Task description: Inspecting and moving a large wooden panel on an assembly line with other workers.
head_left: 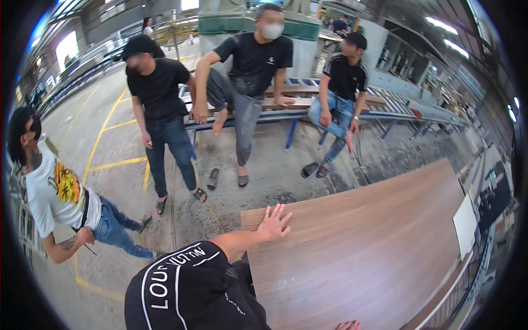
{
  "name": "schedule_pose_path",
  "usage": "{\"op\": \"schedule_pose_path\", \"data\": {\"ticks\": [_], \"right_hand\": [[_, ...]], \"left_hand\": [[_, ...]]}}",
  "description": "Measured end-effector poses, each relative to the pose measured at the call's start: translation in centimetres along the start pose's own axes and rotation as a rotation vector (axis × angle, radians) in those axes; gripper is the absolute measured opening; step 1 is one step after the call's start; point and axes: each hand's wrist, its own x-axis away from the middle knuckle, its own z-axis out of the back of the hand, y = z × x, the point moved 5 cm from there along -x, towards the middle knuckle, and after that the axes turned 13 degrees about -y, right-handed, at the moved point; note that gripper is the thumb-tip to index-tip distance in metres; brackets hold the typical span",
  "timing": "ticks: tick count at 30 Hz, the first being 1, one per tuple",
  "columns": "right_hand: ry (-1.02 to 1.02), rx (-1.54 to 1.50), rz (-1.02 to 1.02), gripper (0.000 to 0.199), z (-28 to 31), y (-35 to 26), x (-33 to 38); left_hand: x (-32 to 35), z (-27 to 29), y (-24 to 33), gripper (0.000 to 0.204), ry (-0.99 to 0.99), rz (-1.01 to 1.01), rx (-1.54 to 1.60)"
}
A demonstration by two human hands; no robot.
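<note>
A large flat panel with a brown wood-grain face (352, 247) stretches from the lower edge toward the upper right. My left hand (274, 223) lies palm down near the panel's far left corner, its fingers spread. From the black short sleeve at the lower left, my bare forearm reaches across to it. At the bottom edge only the fingertips of my right hand (348, 325) show, resting on the panel's surface; the rest of that hand is out of the picture.
Two people sit on a roller conveyor (379, 113) beyond the panel; two more stand at left. Loose slippers (213, 179) lie on the concrete floor (115, 159), marked with yellow lines. A white sheet (465, 225) sits by the panel's right edge, with machinery behind.
</note>
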Motion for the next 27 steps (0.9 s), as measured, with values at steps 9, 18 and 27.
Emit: {"op": "schedule_pose_path", "data": {"ticks": [9,18,27], "right_hand": [[0.071,-0.173,0.019,0.044,-0.7,0.4,-0.1],[0.182,-0.154,-0.003,0.036,-5.8,4.8,-1.6],[0.292,-0.096,0.048,0.033,-6.5,6.3,-1.8]], "left_hand": [[0.1,-0.1,-0.1,0.068,0.0,0.008,-0.025],[0.2,0.0,-0.8,0.069,0.003,0.016,0.001],[-0.1,0.2,0.3,0.068,0.013,-0.024,0.022]]}}
